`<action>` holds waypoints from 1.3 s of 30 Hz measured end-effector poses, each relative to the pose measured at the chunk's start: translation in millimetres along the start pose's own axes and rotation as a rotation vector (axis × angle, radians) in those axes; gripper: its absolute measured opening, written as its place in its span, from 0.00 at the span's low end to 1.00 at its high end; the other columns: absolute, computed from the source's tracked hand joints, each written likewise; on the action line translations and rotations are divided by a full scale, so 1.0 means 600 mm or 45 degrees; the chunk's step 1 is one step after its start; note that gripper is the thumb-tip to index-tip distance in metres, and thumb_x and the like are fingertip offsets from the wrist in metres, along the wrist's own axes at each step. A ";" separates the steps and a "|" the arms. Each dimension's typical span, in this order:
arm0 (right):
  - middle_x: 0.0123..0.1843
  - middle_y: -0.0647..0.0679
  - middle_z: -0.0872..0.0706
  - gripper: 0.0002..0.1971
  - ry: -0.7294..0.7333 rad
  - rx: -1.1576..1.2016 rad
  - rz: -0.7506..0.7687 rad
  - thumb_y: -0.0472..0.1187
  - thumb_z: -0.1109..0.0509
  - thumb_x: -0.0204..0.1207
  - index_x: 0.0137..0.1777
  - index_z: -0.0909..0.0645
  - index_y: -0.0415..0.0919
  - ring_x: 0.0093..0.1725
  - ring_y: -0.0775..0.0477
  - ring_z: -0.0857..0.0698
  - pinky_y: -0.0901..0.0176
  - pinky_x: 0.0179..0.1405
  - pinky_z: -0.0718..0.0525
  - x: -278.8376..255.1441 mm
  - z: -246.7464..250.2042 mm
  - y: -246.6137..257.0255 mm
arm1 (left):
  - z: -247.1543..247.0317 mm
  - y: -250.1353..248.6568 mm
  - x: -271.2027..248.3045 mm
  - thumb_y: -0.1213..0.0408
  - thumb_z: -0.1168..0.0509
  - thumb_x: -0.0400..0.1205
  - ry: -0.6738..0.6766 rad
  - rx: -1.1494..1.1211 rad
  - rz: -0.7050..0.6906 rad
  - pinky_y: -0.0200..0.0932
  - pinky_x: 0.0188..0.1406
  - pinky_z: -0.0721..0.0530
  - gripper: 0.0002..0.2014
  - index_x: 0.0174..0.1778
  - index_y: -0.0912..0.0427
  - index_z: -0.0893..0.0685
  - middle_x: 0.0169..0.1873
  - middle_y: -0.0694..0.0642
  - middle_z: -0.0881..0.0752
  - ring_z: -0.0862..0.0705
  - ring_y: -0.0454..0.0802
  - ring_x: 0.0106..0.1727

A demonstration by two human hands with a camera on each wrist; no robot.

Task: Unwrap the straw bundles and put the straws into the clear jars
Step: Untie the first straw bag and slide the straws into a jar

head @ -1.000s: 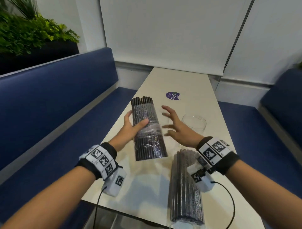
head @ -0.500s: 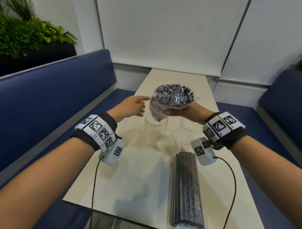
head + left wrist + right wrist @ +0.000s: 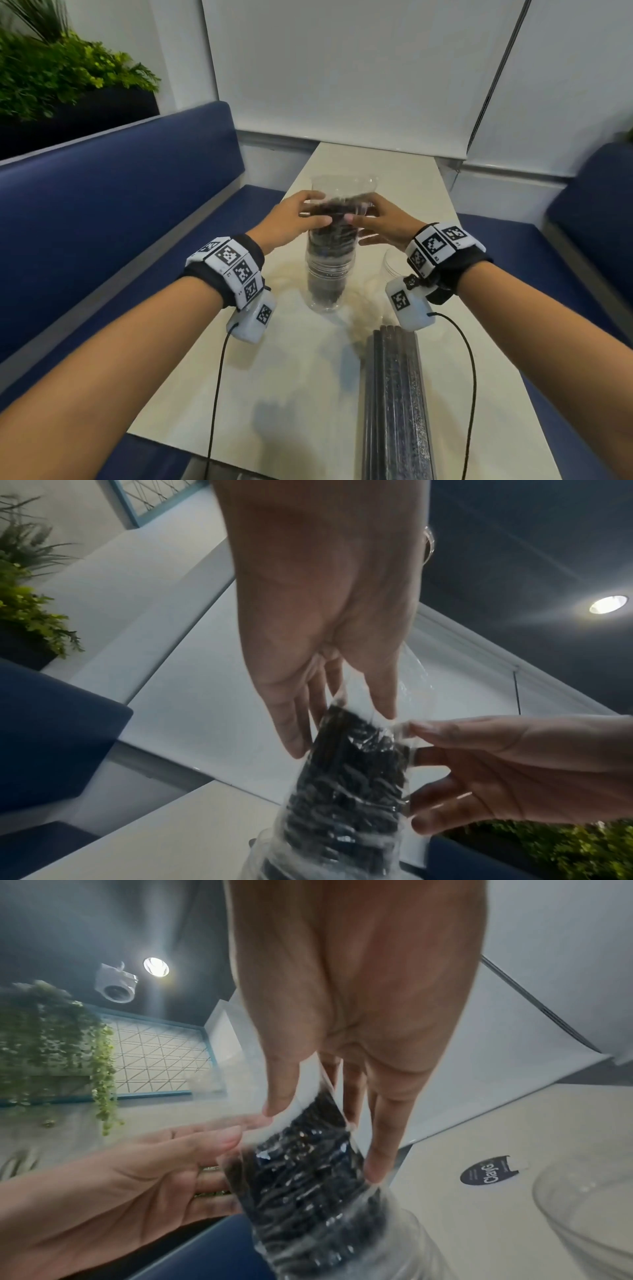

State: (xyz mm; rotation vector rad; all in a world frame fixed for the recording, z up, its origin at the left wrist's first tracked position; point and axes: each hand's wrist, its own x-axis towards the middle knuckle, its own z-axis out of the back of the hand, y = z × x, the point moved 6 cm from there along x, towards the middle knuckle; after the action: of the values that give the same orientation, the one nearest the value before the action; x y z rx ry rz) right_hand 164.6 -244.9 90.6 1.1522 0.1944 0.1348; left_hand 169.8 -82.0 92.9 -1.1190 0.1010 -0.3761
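Note:
A bundle of black straws (image 3: pixel 329 246) in clear wrap stands upright in a clear jar (image 3: pixel 324 301) at the middle of the table; the empty wrap rises above the straw tops. My left hand (image 3: pixel 310 216) holds the bundle's upper part from the left, thumb and fingers on either side of the wrap (image 3: pixel 394 723). From the right, my right hand (image 3: pixel 358 221) grips it with thumb and fingers around the straws (image 3: pixel 301 1167). A second wrapped bundle (image 3: pixel 394 394) lies flat near the front edge. An empty second jar (image 3: pixel 394 263) stands to the right, behind my right wrist.
The narrow cream table (image 3: pixel 274 394) runs between blue benches (image 3: pixel 102 212) on both sides. A dark round sticker (image 3: pixel 486 1173) lies on the table beyond the jars. Wrist-camera cables hang over the near table edge. Plants (image 3: pixel 51 75) sit behind the left bench.
The bundle was lifted off the table, turned upright by my right hand, and now stands in the jar. My left hand came back onto it.

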 end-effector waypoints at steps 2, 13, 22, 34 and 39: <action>0.69 0.34 0.24 0.25 -0.013 -0.036 0.024 0.42 0.32 0.76 0.71 0.34 0.42 0.60 0.35 0.18 0.41 0.61 0.17 0.006 -0.003 0.001 | 0.003 0.006 0.007 0.59 0.31 0.78 -0.069 0.012 0.010 0.49 0.66 0.21 0.20 0.66 0.54 0.21 0.61 0.57 0.16 0.19 0.52 0.65; 0.69 0.36 0.27 0.32 -0.153 -0.070 -0.013 0.35 0.26 0.70 0.73 0.35 0.35 0.64 0.38 0.21 0.50 0.53 0.14 0.026 -0.004 -0.014 | 0.003 0.015 0.017 0.61 0.31 0.78 -0.090 0.144 0.043 0.46 0.67 0.23 0.17 0.63 0.58 0.16 0.62 0.57 0.14 0.19 0.50 0.62; 0.31 0.45 0.18 0.01 -0.534 0.081 0.302 0.30 0.31 0.74 0.43 0.19 0.32 0.28 0.49 0.18 0.64 0.29 0.16 0.011 0.042 0.064 | 0.029 -0.041 0.037 0.52 0.31 0.77 -0.263 -0.187 -0.046 0.45 0.64 0.22 0.25 0.68 0.56 0.23 0.67 0.54 0.20 0.22 0.50 0.67; 0.36 0.41 0.18 0.12 -0.828 0.414 0.639 0.25 0.36 0.74 0.51 0.31 0.38 0.25 0.49 0.15 0.58 0.29 0.14 -0.044 0.089 0.148 | 0.049 -0.070 0.022 0.61 0.36 0.81 -0.342 -0.124 -0.089 0.42 0.44 0.18 0.06 0.50 0.59 0.22 0.46 0.53 0.16 0.18 0.50 0.49; 0.48 0.40 0.22 0.18 -0.936 0.384 0.774 0.31 0.35 0.75 0.48 0.42 0.48 0.34 0.41 0.14 0.56 0.34 0.14 -0.074 0.103 0.197 | 0.076 -0.127 0.003 0.66 0.39 0.83 -0.519 -0.298 -0.208 0.33 0.35 0.20 0.05 0.52 0.60 0.27 0.34 0.51 0.15 0.16 0.37 0.30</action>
State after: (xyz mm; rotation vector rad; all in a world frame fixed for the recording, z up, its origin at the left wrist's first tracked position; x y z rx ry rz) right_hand 134.5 -261.8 226.8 1.4591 -0.8178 0.2111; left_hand 165.3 -72.4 181.0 -1.4199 -0.3147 -0.2786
